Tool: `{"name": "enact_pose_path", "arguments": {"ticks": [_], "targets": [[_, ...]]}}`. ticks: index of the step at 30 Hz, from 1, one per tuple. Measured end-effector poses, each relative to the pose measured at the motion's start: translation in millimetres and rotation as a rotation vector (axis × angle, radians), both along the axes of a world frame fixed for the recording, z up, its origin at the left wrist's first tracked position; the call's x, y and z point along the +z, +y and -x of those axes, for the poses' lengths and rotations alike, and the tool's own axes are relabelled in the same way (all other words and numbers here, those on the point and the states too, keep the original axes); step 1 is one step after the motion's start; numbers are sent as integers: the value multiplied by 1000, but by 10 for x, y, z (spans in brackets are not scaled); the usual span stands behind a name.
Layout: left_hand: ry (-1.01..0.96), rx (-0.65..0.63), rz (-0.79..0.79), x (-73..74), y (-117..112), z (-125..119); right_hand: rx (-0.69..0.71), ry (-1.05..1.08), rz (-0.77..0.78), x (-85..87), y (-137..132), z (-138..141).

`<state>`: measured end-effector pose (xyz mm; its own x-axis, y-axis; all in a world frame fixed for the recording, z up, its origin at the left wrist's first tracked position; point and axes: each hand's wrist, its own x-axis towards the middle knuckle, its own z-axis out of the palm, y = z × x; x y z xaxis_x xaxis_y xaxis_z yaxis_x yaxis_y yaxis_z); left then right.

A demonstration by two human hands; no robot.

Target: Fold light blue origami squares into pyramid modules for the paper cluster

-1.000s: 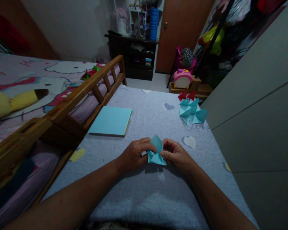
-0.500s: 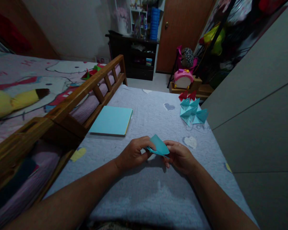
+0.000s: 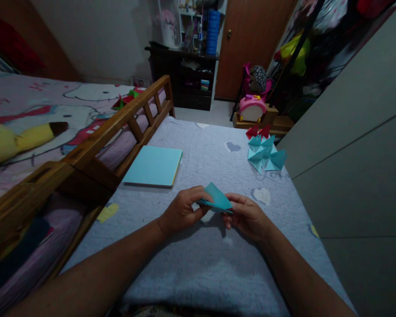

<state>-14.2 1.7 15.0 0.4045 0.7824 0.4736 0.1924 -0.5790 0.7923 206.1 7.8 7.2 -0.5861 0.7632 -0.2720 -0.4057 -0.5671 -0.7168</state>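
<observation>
Since a second ago our folded teal paper has turned; we hold it above the sheet, left hand pinching its left edge, right hand, half-curled, gripping its right corner

The turquoise paper, folded with pointed corners, is tilted between the left hand and right hand.

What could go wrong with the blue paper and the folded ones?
The blue paper might tear or get a wrong crease: the left hand pinches one side while the right hand is at the opposite corner, so a hard pull could hurt it. The folded blue shapes sit near the right edge of the cloth, so a bump or a tug on the cloth could knock some off.
</observation>
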Motion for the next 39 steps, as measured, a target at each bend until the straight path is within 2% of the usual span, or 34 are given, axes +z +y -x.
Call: {"name": "enact_pose_path", "arguments": {"ticks": [20,29,39], "targets": [[-46,50,31,17,2,-8,-24,-6,-7,-19,-28,31],[-31,5,13,-15,-5,-1,-27,-60,-21,9,-32,82],[19,-49,-55,-37,-10,4,46,-63,-81,-100,-21,37]]}}
